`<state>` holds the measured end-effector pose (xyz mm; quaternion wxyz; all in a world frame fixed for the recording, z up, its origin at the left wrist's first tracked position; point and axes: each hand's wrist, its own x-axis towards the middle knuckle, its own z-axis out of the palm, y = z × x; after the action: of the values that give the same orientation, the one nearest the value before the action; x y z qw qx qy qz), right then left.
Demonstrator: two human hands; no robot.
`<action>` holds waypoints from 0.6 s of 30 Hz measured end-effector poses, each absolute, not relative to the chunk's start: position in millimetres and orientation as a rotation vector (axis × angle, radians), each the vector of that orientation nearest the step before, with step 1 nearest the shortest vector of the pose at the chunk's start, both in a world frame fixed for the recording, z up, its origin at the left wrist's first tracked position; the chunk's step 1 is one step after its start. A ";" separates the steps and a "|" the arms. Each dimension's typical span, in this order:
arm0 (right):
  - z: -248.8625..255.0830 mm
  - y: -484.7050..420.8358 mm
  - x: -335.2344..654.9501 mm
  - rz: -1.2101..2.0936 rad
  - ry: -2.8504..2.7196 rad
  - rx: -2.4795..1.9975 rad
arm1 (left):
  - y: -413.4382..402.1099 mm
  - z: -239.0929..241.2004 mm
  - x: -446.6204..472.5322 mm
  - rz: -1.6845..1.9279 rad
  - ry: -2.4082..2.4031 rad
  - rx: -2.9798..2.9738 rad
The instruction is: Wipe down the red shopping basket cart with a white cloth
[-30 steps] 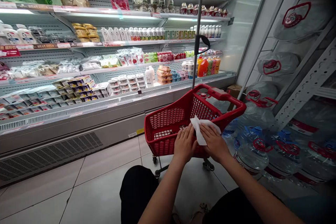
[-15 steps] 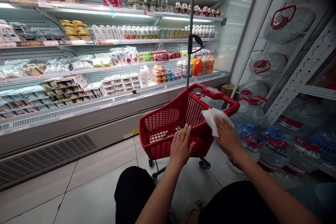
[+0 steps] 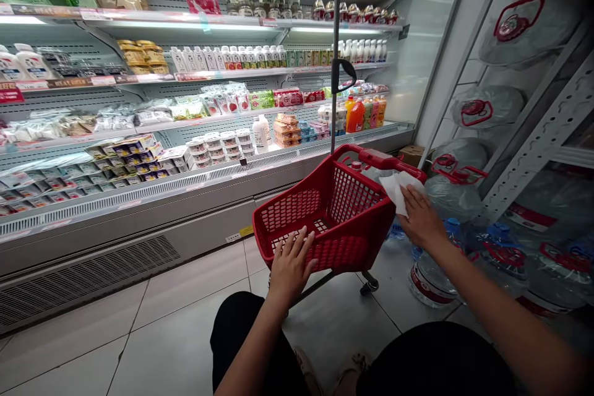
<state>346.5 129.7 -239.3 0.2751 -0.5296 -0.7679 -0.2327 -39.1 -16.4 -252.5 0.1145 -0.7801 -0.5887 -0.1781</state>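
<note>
A small red shopping cart (image 3: pixel 357 241) with perforated plastic sides stands before me, a grey pole (image 3: pixel 336 25) with a black hook rising behind it. My left hand (image 3: pixel 291 266) lies with its fingers stretched along the near rim, toward the basket's front end. At the rear, by the handle (image 3: pixel 385 159), my right hand (image 3: pixel 420 213) presses a white wipe (image 3: pixel 400 189) against the cart's upper edge. The wipe sits under its fingers and partly hides the rim and handle end. A few wheels show beneath the basket.
An open refrigerated display (image 3: pixel 208 179) with yogurt cups, bottles and pouches runs behind the cart. Large water bottles (image 3: pixel 429 278) stand on the floor at right, more on a white rack (image 3: pixel 533 117). My knees flank the cart's near side.
My right hand has carried the wipe rightward and slightly up toward the handle end. My left hand has slid leftward along the near rim. The view has shifted slightly.
</note>
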 end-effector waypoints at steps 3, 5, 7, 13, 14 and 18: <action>-264.2 107.4 284.6 -0.582 -2.122 -1.312 | -13.7 -254.8 -31.5 -0.529 -1.763 -2.250; -280.5 86.7 238.9 -0.524 -2.196 -1.194 | -10.1 -255.3 -26.5 -0.539 -1.780 -2.228; -290.5 72.3 207.8 -0.484 -2.296 -1.068 | -7.2 -254.8 -24.2 -0.546 -1.789 -2.221; -277.4 105.0 251.6 -0.535 -2.367 -1.019 | -7.7 -253.9 -34.4 -0.543 -1.820 -2.222; -273.0 116.3 267.7 -0.551 -2.339 -1.080 | -8.8 -255.1 -37.3 -0.552 -1.822 -2.218; -264.7 146.7 296.3 -0.571 -2.250 -1.261 | -12.7 -263.8 -44.3 -0.604 -1.821 -2.199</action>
<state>296.3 146.7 -264.7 0.2472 -0.4624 -0.8254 -0.2093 -44.3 -12.7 -263.8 0.1112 -0.7489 -0.6201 -0.2055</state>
